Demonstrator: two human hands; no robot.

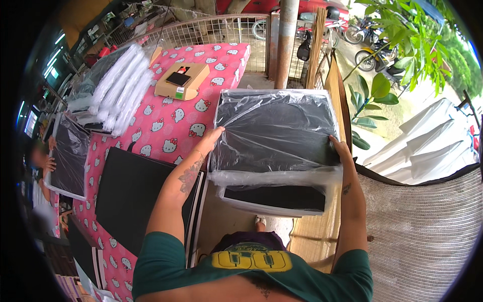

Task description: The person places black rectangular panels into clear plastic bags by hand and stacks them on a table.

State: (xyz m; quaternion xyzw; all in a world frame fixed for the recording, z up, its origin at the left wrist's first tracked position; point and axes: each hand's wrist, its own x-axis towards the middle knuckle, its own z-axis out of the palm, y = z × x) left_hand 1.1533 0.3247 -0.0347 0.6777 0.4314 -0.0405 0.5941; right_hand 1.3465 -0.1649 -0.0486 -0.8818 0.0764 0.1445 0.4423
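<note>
Out in front of me is a flat black board (276, 133) with pale edges, wrapped in wrinkled clear plastic. My left hand (214, 138) grips its left edge, and my right hand (341, 147) grips the right edge. Bunched plastic (274, 177) crosses the near side of the board. Just below that fold shows another black surface (276, 198) with a pale border, also partly under plastic; I cannot tell whether it belongs to the same stack. The undersides of the fingers are hidden.
A table with a pink patterned cover (188, 113) stands to the left. It bears large black boards (133, 196), a cardboard box (182, 81) and a pile of plastic-wrapped pieces (123, 88). At far left another person's hand (50, 163) touches a wrapped board (69, 156). A metal post (287, 45) rises ahead.
</note>
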